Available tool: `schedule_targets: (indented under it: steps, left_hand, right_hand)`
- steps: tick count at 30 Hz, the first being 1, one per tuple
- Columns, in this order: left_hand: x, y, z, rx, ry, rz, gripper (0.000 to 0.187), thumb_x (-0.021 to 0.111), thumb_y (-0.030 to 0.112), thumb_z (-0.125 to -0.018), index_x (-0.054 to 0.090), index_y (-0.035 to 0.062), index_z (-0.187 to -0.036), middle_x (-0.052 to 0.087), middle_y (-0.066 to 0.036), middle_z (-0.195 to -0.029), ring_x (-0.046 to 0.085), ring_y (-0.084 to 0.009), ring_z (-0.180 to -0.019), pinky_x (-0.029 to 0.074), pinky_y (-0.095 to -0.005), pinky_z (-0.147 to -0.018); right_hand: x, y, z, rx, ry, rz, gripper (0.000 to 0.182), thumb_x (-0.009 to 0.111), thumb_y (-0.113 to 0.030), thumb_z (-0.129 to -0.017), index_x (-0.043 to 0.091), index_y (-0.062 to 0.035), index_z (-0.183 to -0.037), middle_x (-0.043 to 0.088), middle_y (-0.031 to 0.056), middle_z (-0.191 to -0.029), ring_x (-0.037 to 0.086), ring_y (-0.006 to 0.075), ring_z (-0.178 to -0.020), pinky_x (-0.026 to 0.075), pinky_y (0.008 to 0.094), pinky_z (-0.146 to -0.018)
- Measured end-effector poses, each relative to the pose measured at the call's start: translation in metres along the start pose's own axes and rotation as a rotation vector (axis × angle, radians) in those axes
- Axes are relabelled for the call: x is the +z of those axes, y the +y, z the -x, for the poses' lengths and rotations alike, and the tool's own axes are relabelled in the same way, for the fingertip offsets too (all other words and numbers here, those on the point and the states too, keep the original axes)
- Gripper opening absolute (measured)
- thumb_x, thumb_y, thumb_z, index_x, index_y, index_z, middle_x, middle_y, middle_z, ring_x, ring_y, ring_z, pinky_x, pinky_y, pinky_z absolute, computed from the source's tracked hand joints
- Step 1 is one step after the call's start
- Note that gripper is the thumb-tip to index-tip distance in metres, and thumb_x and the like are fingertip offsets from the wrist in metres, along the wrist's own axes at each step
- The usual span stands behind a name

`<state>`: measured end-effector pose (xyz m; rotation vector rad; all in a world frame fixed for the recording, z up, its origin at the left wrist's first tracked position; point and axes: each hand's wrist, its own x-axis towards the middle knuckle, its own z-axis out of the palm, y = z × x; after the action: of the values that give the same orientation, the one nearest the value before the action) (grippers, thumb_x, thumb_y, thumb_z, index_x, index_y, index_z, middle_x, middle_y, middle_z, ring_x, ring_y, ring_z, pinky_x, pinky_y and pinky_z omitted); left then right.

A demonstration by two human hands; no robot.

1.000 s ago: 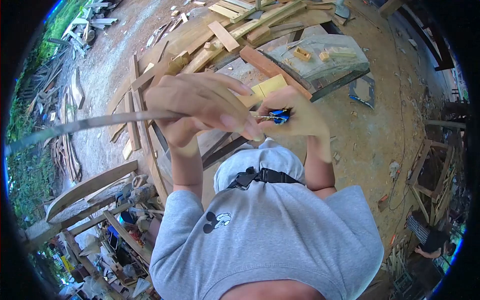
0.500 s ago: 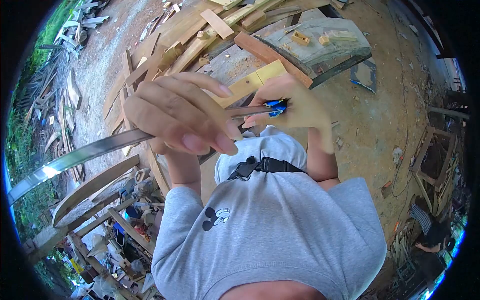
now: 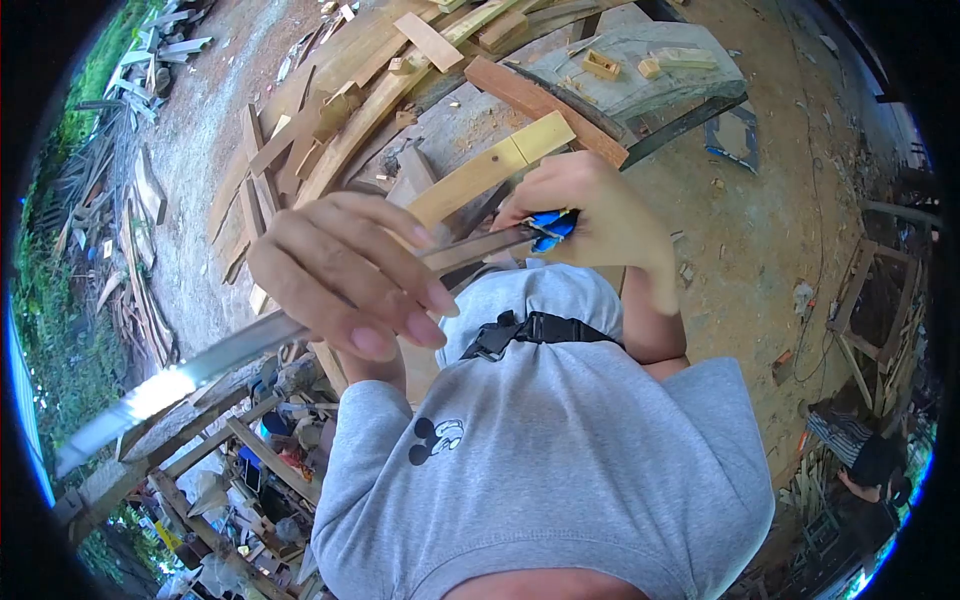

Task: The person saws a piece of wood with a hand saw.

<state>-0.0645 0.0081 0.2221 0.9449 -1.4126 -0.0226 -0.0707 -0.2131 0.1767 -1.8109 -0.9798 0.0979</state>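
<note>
A long, flat metal strip [image 3: 250, 338] with a shiny face runs slantwise in front of me. Blue wrapping [image 3: 551, 228] with ragged edges covers its end at my right hand. My right hand [image 3: 600, 205] is closed around that wrapped end. Over the middle of the strip, my left hand [image 3: 345, 275] has its fingers bent loosely, and the strip passes behind them; its thumb is mostly hidden. The strip's free end reaches down to the far left and is blurred.
Ahead lie wooden boards [image 3: 330, 170], a light plank [image 3: 480, 170] and a reddish beam [image 3: 530, 105]. Small wood blocks [image 3: 600, 65] rest on a grey slab [image 3: 640, 95]. Clutter and timbers [image 3: 250, 470] fill the lower left. Another person [image 3: 865, 475] is at the far right.
The strip's free end has swung downward and slightly to the right. My left hand has moved down with it, while my right hand has shifted a little.
</note>
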Motion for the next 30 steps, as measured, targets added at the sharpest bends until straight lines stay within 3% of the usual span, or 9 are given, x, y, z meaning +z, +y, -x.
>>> schedule_targets:
  steps: [6, 8, 12, 14, 16, 20, 22, 24, 30]
  left_hand:
    - [0.002, 0.005, 0.001, -0.023, -0.052, -0.002, 0.017, 0.059, 0.013, -0.078, 0.060, 0.0046, -0.093, 0.064, -0.013, -0.086, 0.063, -0.0260, -0.078, 0.045, -0.0358, -0.079]
    - [0.003, 0.004, 0.001, 0.013, -0.048, -0.015, 0.018, 0.059, 0.014, -0.078, 0.060, 0.0042, -0.093, 0.063, -0.014, -0.087, 0.063, -0.0261, -0.079, 0.045, -0.0360, -0.080]
    - [0.002, 0.002, -0.003, 0.006, -0.082, 0.001, 0.019, 0.054, 0.017, -0.082, 0.059, 0.0027, -0.093, 0.063, -0.016, -0.088, 0.062, -0.0270, -0.080, 0.047, -0.0366, -0.076]
    - [0.008, -0.003, -0.007, -0.165, 0.044, 0.076, 0.012, 0.055, 0.010, -0.080, 0.061, 0.0101, -0.091, 0.063, -0.010, -0.088, 0.062, -0.0264, -0.079, 0.044, -0.0395, -0.078]
    - [0.016, -0.016, 0.001, -0.052, 0.104, 0.047, 0.012, 0.048, 0.011, -0.084, 0.060, 0.0072, -0.087, 0.062, -0.013, -0.081, 0.062, -0.0265, -0.069, 0.046, -0.0381, -0.073]
    - [0.024, -0.018, 0.008, -0.267, 0.477, -0.341, 0.024, 0.038, 0.010, -0.087, 0.055, -0.0066, -0.086, 0.059, -0.019, -0.074, 0.059, -0.0244, -0.060, 0.048, -0.0331, -0.067]
    - [0.014, -0.022, 0.000, -0.670, 0.814, -0.482, 0.028, 0.041, 0.013, -0.087, 0.054, -0.0114, -0.085, 0.059, -0.019, -0.074, 0.060, -0.0241, -0.068, 0.047, -0.0314, -0.067]
    - [-0.007, -0.036, 0.001, -0.737, 0.839, -0.533, 0.028, 0.043, 0.015, -0.086, 0.056, -0.0096, -0.086, 0.059, -0.016, -0.076, 0.059, -0.0218, -0.071, 0.047, -0.0292, -0.067]
    - [-0.017, -0.057, -0.021, -0.779, 0.912, -0.254, 0.029, 0.046, 0.017, -0.087, 0.054, -0.0093, -0.096, 0.061, -0.020, -0.083, 0.061, -0.0211, -0.070, 0.051, -0.0288, -0.063]
  right_hand:
    - [0.000, -0.001, 0.001, -0.045, -0.056, 0.000, 0.018, 0.067, -0.010, -0.055, 0.063, -0.0061, -0.073, 0.060, 0.0062, -0.068, 0.056, 0.0237, -0.062, 0.043, 0.0301, -0.057]
    - [0.003, 0.001, 0.000, -0.054, -0.004, -0.028, 0.026, 0.071, -0.029, -0.062, 0.060, -0.0070, -0.068, 0.056, 0.0089, -0.061, 0.055, 0.0291, -0.060, 0.042, 0.0349, -0.058]
    - [0.007, 0.006, -0.001, -0.046, 0.015, -0.051, 0.024, 0.070, -0.026, -0.064, 0.059, -0.0053, -0.069, 0.057, 0.0101, -0.063, 0.055, 0.0295, -0.061, 0.042, 0.0345, -0.057]
    - [0.006, 0.004, -0.002, 0.072, 0.007, -0.039, 0.021, 0.068, -0.023, -0.066, 0.059, -0.0043, -0.071, 0.055, 0.0111, -0.061, 0.053, 0.0297, -0.059, 0.041, 0.0333, -0.055]
    - [0.007, 0.001, -0.006, 0.091, -0.013, -0.075, 0.021, 0.067, -0.022, -0.068, 0.059, -0.0036, -0.072, 0.053, 0.0112, -0.060, 0.052, 0.0277, -0.057, 0.041, 0.0327, -0.054]
    - [0.022, 0.014, -0.010, 0.119, 0.147, -0.252, 0.019, 0.063, -0.022, -0.074, 0.058, -0.0035, -0.073, 0.048, 0.0069, -0.054, 0.046, 0.0167, -0.047, 0.036, 0.0282, -0.046]
    - [0.018, 0.015, -0.011, 0.299, 0.094, -0.331, 0.021, 0.059, -0.023, -0.077, 0.059, -0.0020, -0.075, 0.048, 0.0029, -0.054, 0.044, 0.0088, -0.047, 0.032, 0.0224, -0.043]
    - [0.017, 0.030, -0.008, 0.422, 0.000, -1.207, 0.026, 0.055, -0.023, -0.081, 0.059, 0.0024, -0.081, 0.052, 0.0024, -0.064, 0.042, 0.0084, -0.051, 0.032, 0.0208, -0.048]
    - [0.032, 0.022, -0.010, 0.554, 0.204, -0.901, 0.032, 0.043, -0.025, -0.089, 0.054, 0.0035, -0.097, 0.056, 0.0073, -0.068, 0.045, 0.0087, -0.048, 0.036, 0.0195, -0.048]
